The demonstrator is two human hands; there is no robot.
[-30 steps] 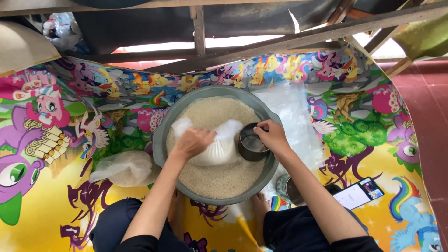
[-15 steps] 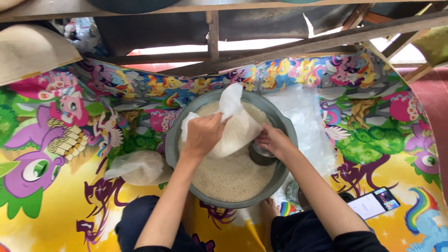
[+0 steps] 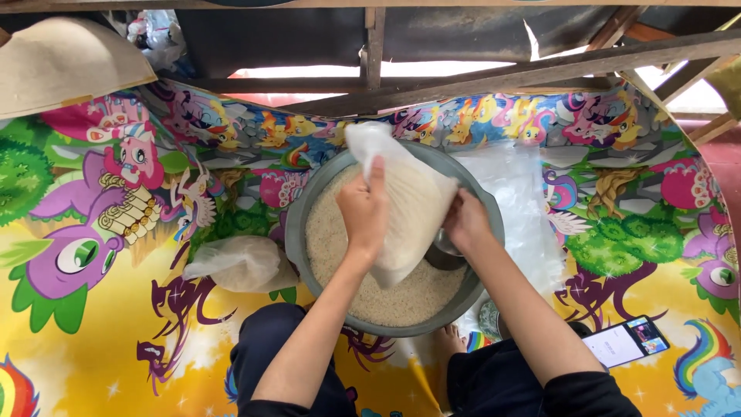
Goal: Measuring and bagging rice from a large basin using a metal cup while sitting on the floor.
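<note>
One round grey basin [image 3: 309, 208] of white rice sits at the centre of the colourful cartoon-print floor mat [image 3: 93, 324]. You hold one clear plastic bag part-filled with rice [image 3: 413, 208] above the basin's upper half. Your left hand [image 3: 364, 210] is clenched on the bag's near side, thumb toward twelve o'clock. Your right hand [image 3: 465, 224], at three o'clock of the bag, is closed on a small metal scoop [image 3: 445, 251], mostly hidden. One second filled bag [image 3: 239, 262] lies at nine o'clock, touching the basin. A stack of flat clear bags [image 3: 525, 201] lies at three o'clock. One phone [image 3: 625, 341] rests at four o'clock.
</note>
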